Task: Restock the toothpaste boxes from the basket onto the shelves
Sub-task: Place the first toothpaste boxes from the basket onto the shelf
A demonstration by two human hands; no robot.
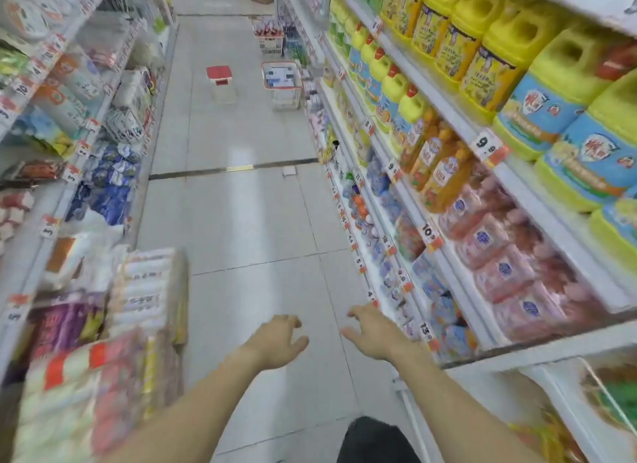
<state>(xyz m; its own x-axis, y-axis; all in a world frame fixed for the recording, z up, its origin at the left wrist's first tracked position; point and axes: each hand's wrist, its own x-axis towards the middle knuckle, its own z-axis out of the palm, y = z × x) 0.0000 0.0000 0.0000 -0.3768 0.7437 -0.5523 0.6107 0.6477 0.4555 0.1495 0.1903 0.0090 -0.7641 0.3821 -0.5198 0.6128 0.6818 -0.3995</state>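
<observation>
Bare fingers [296,321] of the left hand [275,342] and of the right hand [375,335] hang loosely spread at lower centre, holding nothing above the pale tiled floor [234,221]. Far up the aisle, at upper centre, a red-rimmed basket [283,83] with boxes inside stands on the floor beside the right-hand shelves [448,125], a red-topped stool [220,81] to its left.

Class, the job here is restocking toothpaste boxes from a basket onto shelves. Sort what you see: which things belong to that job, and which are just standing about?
Part of the job:
- basket holding boxes, far down the aisle
- left hand, empty
- right hand, empty

Just standing about:
- red-topped stool
- second basket, farther off
- yellow jugs
- orange bottles
- pink packs
</observation>
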